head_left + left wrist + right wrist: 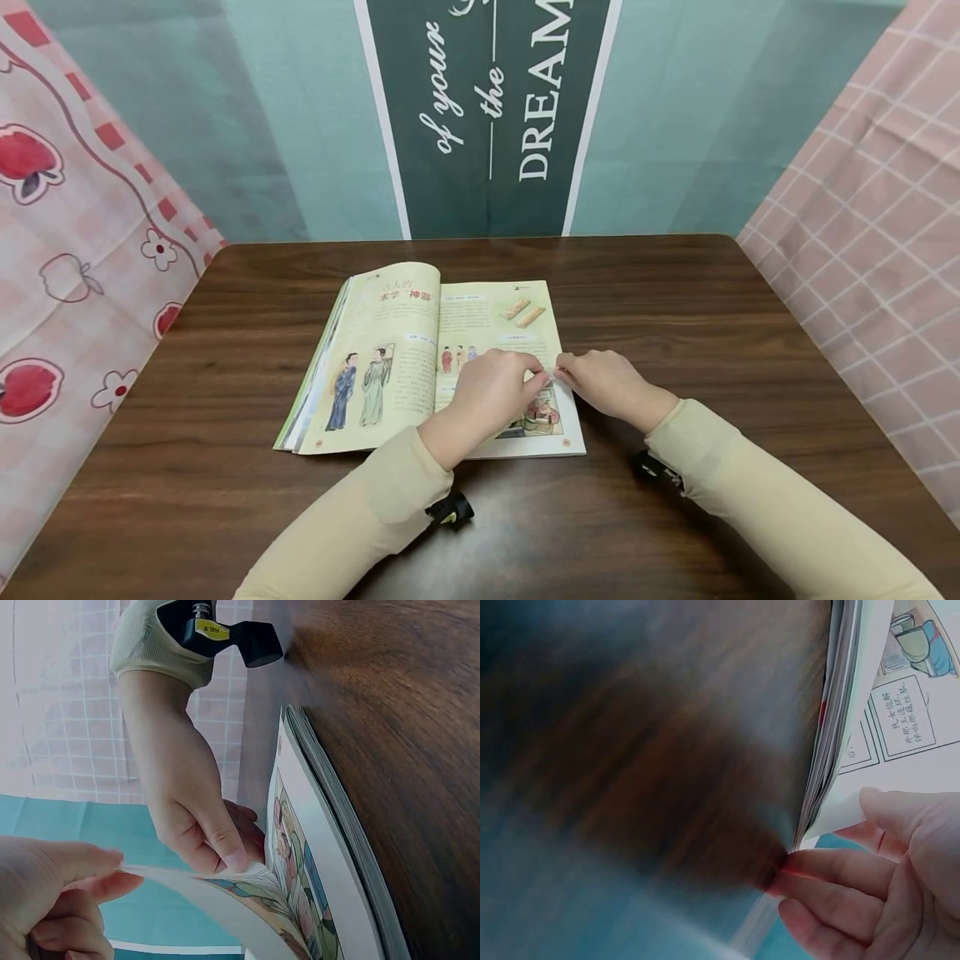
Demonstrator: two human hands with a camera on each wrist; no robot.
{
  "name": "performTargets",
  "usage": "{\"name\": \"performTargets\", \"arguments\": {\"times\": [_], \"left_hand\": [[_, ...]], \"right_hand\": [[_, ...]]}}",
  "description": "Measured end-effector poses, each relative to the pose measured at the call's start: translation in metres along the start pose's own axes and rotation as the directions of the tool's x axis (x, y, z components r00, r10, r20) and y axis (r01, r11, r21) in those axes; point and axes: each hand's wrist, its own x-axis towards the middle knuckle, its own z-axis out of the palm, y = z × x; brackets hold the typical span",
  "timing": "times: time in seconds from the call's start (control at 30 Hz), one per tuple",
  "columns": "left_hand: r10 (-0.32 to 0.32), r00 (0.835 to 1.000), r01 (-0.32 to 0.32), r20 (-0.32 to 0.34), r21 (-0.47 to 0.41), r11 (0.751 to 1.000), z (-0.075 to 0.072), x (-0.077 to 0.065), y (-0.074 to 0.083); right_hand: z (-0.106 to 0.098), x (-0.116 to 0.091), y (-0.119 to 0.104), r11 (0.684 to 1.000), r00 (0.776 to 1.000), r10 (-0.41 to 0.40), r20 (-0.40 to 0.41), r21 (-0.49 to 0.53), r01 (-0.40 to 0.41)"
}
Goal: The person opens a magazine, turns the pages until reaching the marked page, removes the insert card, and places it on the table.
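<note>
An open magazine [382, 333] with printed text and coloured drawings lies on the table. My left hand [491, 387] reaches over its right-hand side and pinches a page between thumb and forefinger. In the left wrist view the left hand [56, 900] holds the lifted edge of that page [225, 915], which bends up from the sheets below. Close by, my right hand [611, 385] grips the same page at the outer edge. Its thumb lies on the paper in the right wrist view, where the right hand [900, 862] has its other fingers beside the page stack.
The magazine rests on a dark wooden table [720, 333]. Behind the table hangs a teal cloth [300, 125] with a dark lettered panel. Pink patterned cloths [862, 208] flank both sides. A black wrist device [450, 508] sits under each sleeve.
</note>
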Motion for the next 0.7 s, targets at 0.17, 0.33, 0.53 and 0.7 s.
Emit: {"name": "performTargets", "arguments": {"times": [0.17, 0.33, 0.53, 0.7], "left_hand": [[0.009, 0.999, -0.009, -0.046, -0.007, 1.000, -0.002, 0.001, -0.006], [-0.037, 0.992, 0.038, -0.119, 0.009, 0.999, -0.013, -0.005, -0.021], [-0.073, 0.988, 0.070, -0.136, -0.023, 0.997, -0.027, -0.015, -0.036], [-0.123, 0.984, 0.115, -0.131, -0.065, 0.991, -0.040, -0.024, -0.048]], "right_hand": [[-0.002, -0.001, 0.001, 0.999, 0.998, 0.050, 0.048, 0.010, -0.050], [-0.004, 0.001, 0.000, 0.999, 0.994, 0.037, 0.100, 0.029, -0.040], [-0.008, 0.001, 0.001, 0.996, 0.978, 0.075, 0.196, 0.031, -0.083], [-0.014, -0.005, 0.005, 0.993, 0.964, 0.070, 0.257, 0.076, -0.092]]}}
